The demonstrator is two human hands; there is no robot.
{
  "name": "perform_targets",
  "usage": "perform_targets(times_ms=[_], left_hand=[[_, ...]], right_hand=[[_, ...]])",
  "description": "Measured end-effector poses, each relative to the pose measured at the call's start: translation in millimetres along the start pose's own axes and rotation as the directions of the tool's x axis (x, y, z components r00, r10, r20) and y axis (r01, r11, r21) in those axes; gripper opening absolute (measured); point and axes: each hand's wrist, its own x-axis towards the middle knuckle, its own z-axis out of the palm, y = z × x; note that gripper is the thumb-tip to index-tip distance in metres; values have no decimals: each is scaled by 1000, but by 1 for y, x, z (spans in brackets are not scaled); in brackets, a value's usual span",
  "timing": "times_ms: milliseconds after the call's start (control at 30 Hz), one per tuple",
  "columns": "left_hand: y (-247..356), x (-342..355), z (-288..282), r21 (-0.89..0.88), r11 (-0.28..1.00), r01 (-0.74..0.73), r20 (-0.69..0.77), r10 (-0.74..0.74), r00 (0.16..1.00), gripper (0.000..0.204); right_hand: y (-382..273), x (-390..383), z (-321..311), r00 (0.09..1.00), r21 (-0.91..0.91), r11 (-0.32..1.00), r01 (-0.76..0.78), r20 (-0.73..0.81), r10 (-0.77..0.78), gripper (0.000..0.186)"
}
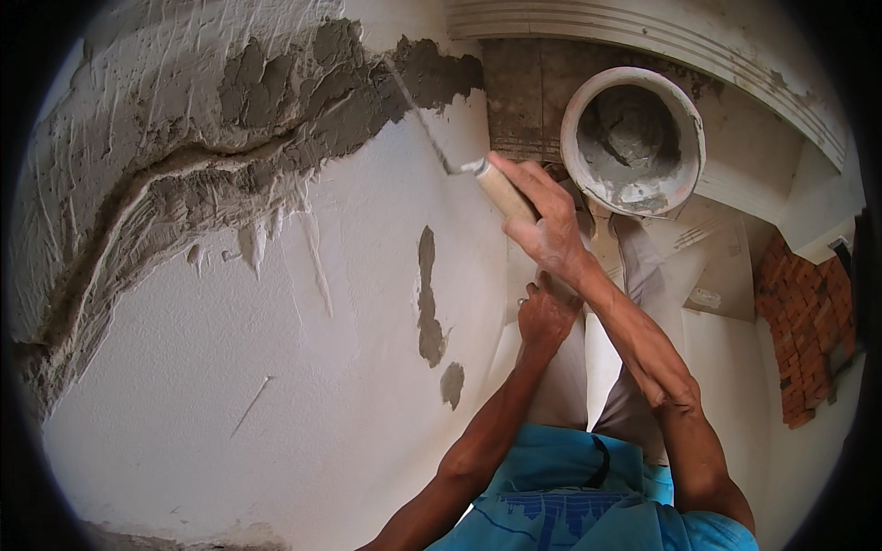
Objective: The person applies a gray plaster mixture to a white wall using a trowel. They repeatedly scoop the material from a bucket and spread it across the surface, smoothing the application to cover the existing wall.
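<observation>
My right hand [554, 223] is closed around the pale handle of a trowel [503, 191]. Its thin blade, seen nearly edge-on, reaches up and left to the grey mortar [354, 115] on the white wall [367, 275]. Lower and closer to me, my left hand [548, 317] has its fingers curled. Whatever it may hold is hidden, partly behind my right wrist. Just beyond my right hand stands a round, pale bucket [571, 129], with wet grey mortar [634, 138] inside and smeared up its wall.
An uneven groove [175, 163] runs through the rough mortar band on the wall. Grey patches [428, 303] mark the smoother surface below it. Pale ridged steps [735, 55] curve past the bucket. Exposed red brickwork [801, 321] shows at the far right.
</observation>
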Motion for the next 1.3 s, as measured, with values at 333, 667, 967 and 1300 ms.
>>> perform_targets(times_ms=[333,667,967,1300], left_hand=[[7,-3,-4,37,999,35,24,-36,999,94],[7,-3,-7,32,999,32,24,-33,999,93],[-29,13,23,76,990,-122,220,103,970,86],[-15,-5,5,-164,984,-74,147,99,984,107]], right_hand=[[9,25,-9,997,-31,998,-53,55,55,74],[-5,14,-19,992,38,992,-123,29,122,75],[-21,5,23,998,-125,992,18,-53,-24,80],[-44,-7,42,999,-112,994,-15,-37,11,83]])
